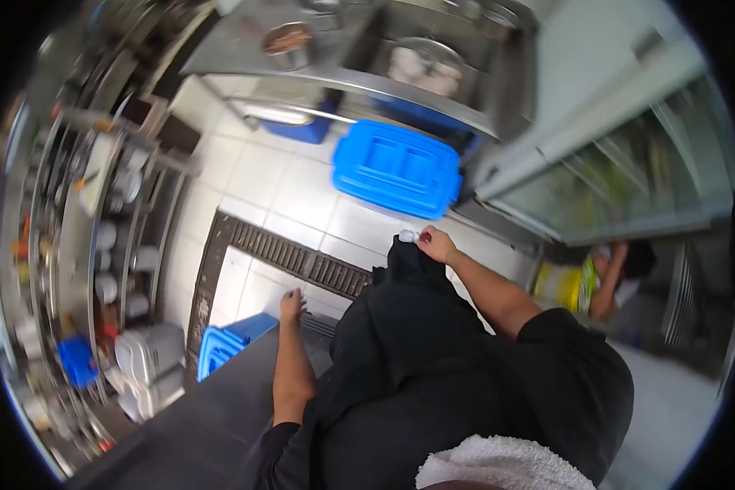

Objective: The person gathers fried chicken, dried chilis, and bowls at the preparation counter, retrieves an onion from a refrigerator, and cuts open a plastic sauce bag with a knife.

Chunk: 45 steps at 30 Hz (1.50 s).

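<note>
My right hand (pixel 438 246) is closed in a pinch at the front of my black clothing. Between its fingers is a small crumpled white thing (pixel 408 236) with a bit of red beside it; its kind is too small to make out. Just beyond that hand, a blue-lidded bin (pixel 398 166) stands on the floor. My left hand (pixel 291 305) hangs at my side with fingers loosely curled and slightly apart, and no object shows in it. The nearest thing below it is a dark grey counter (pixel 220 425).
A steel sink (pixel 367 45) holds a pot (pixel 426 67) with pale contents; a metal container (pixel 288 46) stands beside it. Loaded shelves (pixel 98 212) line the left. A floor drain grate (pixel 298 255) crosses the tiles. Another person (pixel 604 282) is near the glass-fronted fridge (pixel 621 163).
</note>
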{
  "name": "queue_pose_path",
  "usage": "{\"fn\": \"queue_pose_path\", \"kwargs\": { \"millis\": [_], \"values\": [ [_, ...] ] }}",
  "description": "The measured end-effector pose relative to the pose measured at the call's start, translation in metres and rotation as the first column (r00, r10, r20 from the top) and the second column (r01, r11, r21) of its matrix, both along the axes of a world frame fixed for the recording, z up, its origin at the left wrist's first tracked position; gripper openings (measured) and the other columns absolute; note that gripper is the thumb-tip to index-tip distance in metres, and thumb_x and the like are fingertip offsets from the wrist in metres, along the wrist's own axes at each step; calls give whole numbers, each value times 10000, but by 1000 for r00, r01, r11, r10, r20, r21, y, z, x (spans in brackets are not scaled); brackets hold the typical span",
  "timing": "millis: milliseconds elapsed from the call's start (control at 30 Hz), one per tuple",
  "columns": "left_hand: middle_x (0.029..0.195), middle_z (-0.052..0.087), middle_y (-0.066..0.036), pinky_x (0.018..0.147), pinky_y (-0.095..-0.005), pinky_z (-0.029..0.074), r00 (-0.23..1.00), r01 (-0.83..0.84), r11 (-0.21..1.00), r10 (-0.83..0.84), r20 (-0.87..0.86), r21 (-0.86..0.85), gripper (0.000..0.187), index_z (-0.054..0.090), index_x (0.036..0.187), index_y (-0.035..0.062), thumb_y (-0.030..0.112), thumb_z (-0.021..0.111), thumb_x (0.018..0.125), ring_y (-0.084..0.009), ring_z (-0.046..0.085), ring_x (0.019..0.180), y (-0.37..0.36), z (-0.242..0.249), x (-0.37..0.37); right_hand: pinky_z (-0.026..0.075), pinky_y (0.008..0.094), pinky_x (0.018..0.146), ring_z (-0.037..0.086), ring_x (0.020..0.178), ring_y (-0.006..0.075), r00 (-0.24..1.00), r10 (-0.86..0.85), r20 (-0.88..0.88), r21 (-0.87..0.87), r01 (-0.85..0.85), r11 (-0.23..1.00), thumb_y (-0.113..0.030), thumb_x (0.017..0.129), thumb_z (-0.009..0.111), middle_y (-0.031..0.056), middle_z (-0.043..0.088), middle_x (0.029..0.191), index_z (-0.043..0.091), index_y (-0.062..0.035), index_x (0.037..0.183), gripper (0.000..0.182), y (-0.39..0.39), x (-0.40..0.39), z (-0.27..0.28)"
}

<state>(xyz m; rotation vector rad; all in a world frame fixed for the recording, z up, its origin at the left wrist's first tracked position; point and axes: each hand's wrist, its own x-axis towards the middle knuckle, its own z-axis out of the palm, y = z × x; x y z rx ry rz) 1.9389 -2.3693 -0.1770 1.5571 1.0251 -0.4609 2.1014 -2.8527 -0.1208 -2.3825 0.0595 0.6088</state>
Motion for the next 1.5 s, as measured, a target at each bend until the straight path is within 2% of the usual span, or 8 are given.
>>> {"fn": "queue_pose_path", "kwargs": {
  "millis": [100, 367, 500, 667, 867, 1133, 1233, 1500],
  "values": [
    [924, 643, -47, 573, -290, 499, 971, -165, 982, 179, 161, -93, 351, 612, 1139, 58, 361, 603, 960, -137, 619, 738, -18, 23, 24, 540, 436, 751, 688, 857, 348, 969, 219, 115, -37, -216, 976, -351, 823, 694, 168, 701, 886, 667, -62, 966, 324, 41, 39, -43],
    [982, 726, -219, 777, -457, 534, 898, 433, 888, -412, -155, 152, 486, 735, 1033, 4, 429, 698, 800, -353, 696, 870, 0, -93, -72, 545, 409, 648, 676, 696, 268, 895, 422, -144, 15, -424, 906, -191, 815, 728, 137, 695, 815, 657, -17, 941, 226, 124, 123, -72],
    [1018, 718, -232, 835, -466, 526, 871, 158, 950, -262, -414, -270, 486, 736, 1031, 1, 434, 664, 823, -364, 690, 956, 46, -64, -101, 553, 407, 616, 674, 698, 261, 738, 593, -321, -38, -636, 771, -184, 813, 727, 123, 685, 804, 640, -15, 971, 246, 188, 188, -89],
    [1050, 699, -253, 887, -458, 522, 898, 305, 941, -231, -374, 150, 521, 712, 1066, -5, 464, 582, 881, -385, 674, 1020, 165, -40, -30, 563, 405, 575, 670, 701, 253, 527, 737, -422, -72, -830, 553, -174, 811, 726, 105, 672, 789, 619, -14, 1008, 276, 349, 302, -65],
    [987, 707, -233, 870, -446, 532, 743, -667, 710, 615, 265, 225, 458, 695, 1031, 19, 437, 606, 868, -381, 676, 967, 292, 72, 82, 572, 405, 587, 659, 789, 244, 689, 616, -382, -21, -673, 739, -189, 858, 665, 100, 673, 947, 601, -47, 1077, 268, 613, 402, -51],
    [1138, 678, -240, 931, -435, 508, 897, -215, 842, 371, -240, 495, 489, 727, 1037, 35, 456, 532, 882, -361, 658, 1059, 390, -90, -61, 566, 354, 537, 630, 742, 183, 693, 695, -192, 237, -654, 718, -200, 890, 674, 71, 636, 956, 551, -84, 1094, 265, 907, 371, -31],
    [1173, 694, -176, 893, -460, 520, 547, -815, 576, 734, -403, -56, 575, 676, 1206, 24, 492, 503, 920, -313, 693, 988, 400, 14, -116, 566, 337, 513, 632, 736, 185, 656, 724, -212, 250, -680, 690, -208, 892, 685, 95, 632, 961, 553, -50, 1100, 293, 961, 311, -13],
    [1546, 382, -173, 1026, -492, 474, 890, -433, 675, 215, -402, -597, 576, 527, 1417, 115, 479, 504, 972, -301, 492, 1330, 506, 7, -229, 570, 384, 511, 671, 699, 218, 146, 967, -208, 39, -987, 157, -224, 861, 722, 101, 658, 750, 629, -1, 959, 260, 1020, 239, -54]
  ]
}}
